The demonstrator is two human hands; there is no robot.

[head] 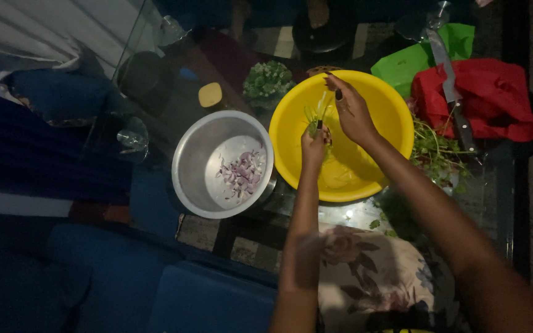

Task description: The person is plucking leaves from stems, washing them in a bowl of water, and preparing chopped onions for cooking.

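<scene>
The glass surface [495,185] lay dim, its far edge lost in shadow; over the yellow basin [390,105] the right hand [353,114] pinched a green stalk [321,108]; the left hand [314,145] gripped its lower end, half hidden; chopped onion [242,174] sat in the steel bowl [192,154] alongside.

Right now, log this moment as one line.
left hand: holds green stalk | right hand: pinches stalk top | over yellow bowl | steel pot: chopped onion
</scene>
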